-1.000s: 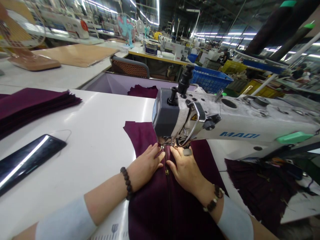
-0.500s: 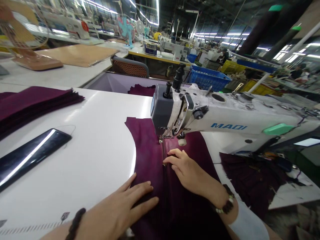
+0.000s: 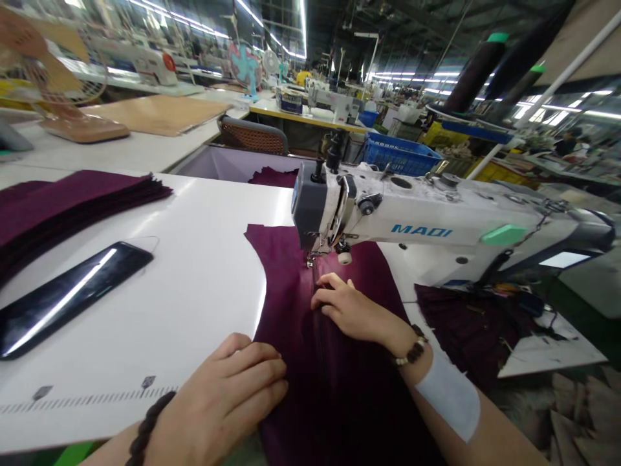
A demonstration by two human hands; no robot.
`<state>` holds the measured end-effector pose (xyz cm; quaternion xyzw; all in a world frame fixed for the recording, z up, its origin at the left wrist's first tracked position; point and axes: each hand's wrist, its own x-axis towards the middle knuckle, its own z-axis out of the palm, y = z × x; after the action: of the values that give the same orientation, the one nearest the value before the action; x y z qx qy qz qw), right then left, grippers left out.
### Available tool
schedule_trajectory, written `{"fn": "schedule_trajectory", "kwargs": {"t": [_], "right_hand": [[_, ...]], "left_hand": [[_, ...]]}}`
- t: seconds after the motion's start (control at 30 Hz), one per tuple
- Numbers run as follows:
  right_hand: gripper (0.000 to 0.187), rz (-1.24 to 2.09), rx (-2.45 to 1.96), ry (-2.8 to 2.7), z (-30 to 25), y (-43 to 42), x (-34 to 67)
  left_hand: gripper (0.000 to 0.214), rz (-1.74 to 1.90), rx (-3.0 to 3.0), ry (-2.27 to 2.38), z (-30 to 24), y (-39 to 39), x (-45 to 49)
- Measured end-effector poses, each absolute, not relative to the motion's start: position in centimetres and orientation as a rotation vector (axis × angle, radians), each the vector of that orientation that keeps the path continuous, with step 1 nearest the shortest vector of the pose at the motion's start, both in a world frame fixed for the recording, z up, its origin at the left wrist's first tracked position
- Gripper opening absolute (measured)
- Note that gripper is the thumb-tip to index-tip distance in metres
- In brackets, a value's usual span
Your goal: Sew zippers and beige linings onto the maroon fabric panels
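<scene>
The cloth (image 3: 303,353) lies under both hands, at the right of the counter (image 3: 204,278), with its lower end running past the near edge. The left hand (image 3: 218,395) is at the cloth's left side by that near edge, fingers bent over it; its thumb is hidden, so I cannot tell whether it grips. The right hand (image 3: 356,314) rests farther in, fingertips at the zipper (image 3: 314,270); whether they pinch it is unclear. The hands are well apart.

The cloth is maroon, almost black toward the near edge, with a curved left outline and the zipper running lengthwise. Its far part passes under the head of the machine (image 3: 422,207).

Beyond the counter's far edge, a lilac bin (image 3: 228,160) holds a maroon piece (image 3: 274,175). Behind the machine stands a blue basket (image 3: 402,155), its contents too small to make out.
</scene>
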<state>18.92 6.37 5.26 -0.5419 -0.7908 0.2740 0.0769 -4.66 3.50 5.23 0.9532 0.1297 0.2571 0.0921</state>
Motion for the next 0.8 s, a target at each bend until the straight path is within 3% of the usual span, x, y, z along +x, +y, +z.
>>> {"fn": "schedule_trajectory", "kwargs": {"t": [0.2, 0.4, 0.5, 0.67, 0.8], "right_hand": [[0.028, 0.72, -1.573, -2.408, 4.6, 5.4, 19.3], [0.041, 0.179, -1.827, -2.36, 2.3, 4.6, 17.9], [0.046, 0.092, -1.91, -2.282, 1.4, 4.2, 17.8], [0.048, 0.557, -1.603, -2.276, 3.5, 0.6, 20.1], [0.074, 1.106, -1.25, -2.335, 6.6, -3.8, 20.6]], "left_hand": [[0.028, 0.829, 2.88, 0.507, 4.5, 2.7, -5.4], [0.034, 0.853, 2.929, 0.488, 4.4, 2.2, -5.5], [0.036, 0.816, 2.997, 0.542, 3.7, 3.5, -5.2], [0.034, 0.689, 2.869, 0.475, 3.4, 5.0, -4.5], [0.031, 0.701, 2.574, 0.289, 4.4, 3.8, -3.0]]}}
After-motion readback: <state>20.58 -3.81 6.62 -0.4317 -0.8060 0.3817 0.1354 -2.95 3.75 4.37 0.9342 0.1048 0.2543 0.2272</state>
